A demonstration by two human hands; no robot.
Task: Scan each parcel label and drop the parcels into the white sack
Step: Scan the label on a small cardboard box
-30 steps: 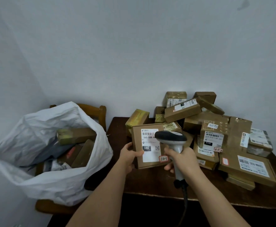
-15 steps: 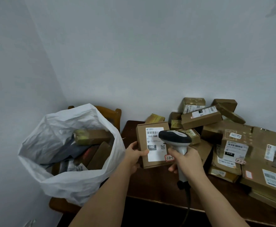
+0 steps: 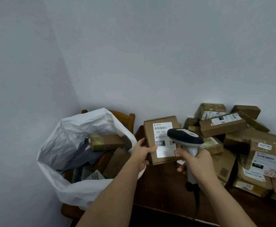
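My left hand (image 3: 141, 152) grips the left edge of a flat cardboard parcel (image 3: 151, 133), held upright above the table with its white label facing me. In front of that label my right hand (image 3: 195, 161) holds a grey and black barcode scanner (image 3: 185, 138) by its handle; the scanner head covers the label's right part. The white sack (image 3: 78, 131) stands open on a chair to the left, with several parcels and a dark bag inside. A heap of labelled cardboard parcels (image 3: 222, 125) lies on the table at the right.
The dark wooden table (image 3: 160, 185) stands against the pale wall. A wooden chair (image 3: 125, 118) carries the sack, its backrest showing behind the sack's rim. The scanner's black cable (image 3: 197, 208) hangs down over the table's front edge.
My left hand has lifted the parcel a little higher and toward the sack. My view has turned left, so the heap sits further right. The scanner stays in front of the label.
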